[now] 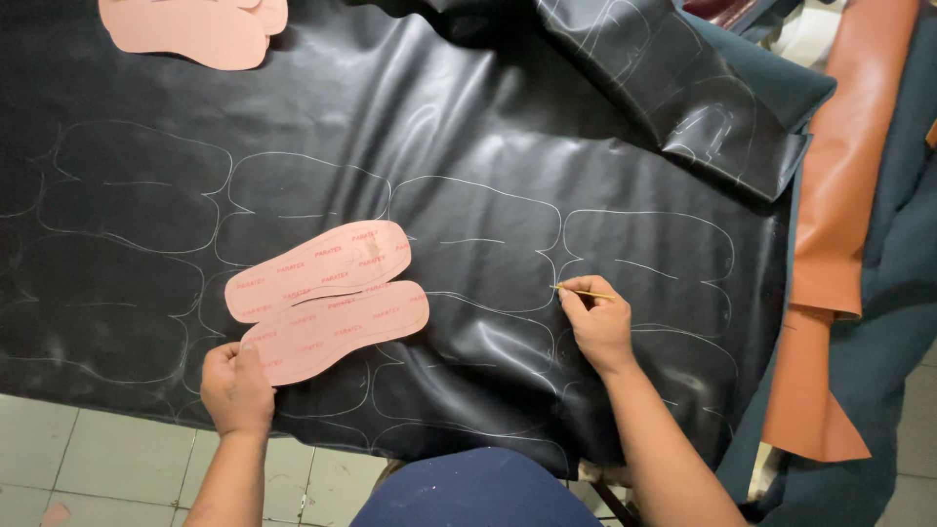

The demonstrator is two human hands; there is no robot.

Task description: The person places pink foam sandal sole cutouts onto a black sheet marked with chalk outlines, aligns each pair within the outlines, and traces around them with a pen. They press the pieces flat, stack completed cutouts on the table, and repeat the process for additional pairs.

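Upper left of the frame: pink insole-shaped templates (200, 29), cut off by the top edge, lying on the black leather sheet (439, 117). Across that sheet, rows of pale traced outlines (137, 185) running from the left edge to the right. Lower left: left hand (236, 388), fingers clenched on the heel end of the lower pink insole template (337, 330). Just above and touching it, a second pink template (317, 268), both flat on the leather, toes toward the middle. Below, pale floor tiles (98, 449). Bottom centre: dark blue clothing (478, 493). Right of centre: right hand (595, 322), fingers pinched around a thin yellowish marking stick (586, 292), tip resting on a traced line. Upper right: folded flap of black leather (683, 98) with more outlines. Far right: tan leather strip (830, 244) hanging over dark teal material (898, 293).
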